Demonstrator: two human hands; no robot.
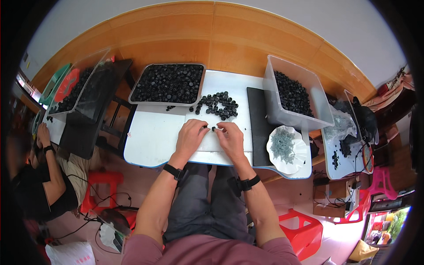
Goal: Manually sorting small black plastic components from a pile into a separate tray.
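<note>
My left hand (pixel 191 136) and my right hand (pixel 229 138) meet over the white table (pixel 150 137), fingertips almost touching. Each pinches a small black plastic piece: one sits at the left fingertips (pixel 206 127), another at the right fingertips (pixel 213 129). Just beyond the hands lies a loose heap of small black caps (pixel 217 105) on the tabletop. Both wrists wear black bands.
A grey tray of black caps (pixel 168 83) stands at the back left, a clear bin of black parts (pixel 295 93) at the right. A white scalloped dish with grey rings (pixel 287 148) sits by a black mat (pixel 259 126). Another person (pixel 39 176) works at left. Red stools stand below.
</note>
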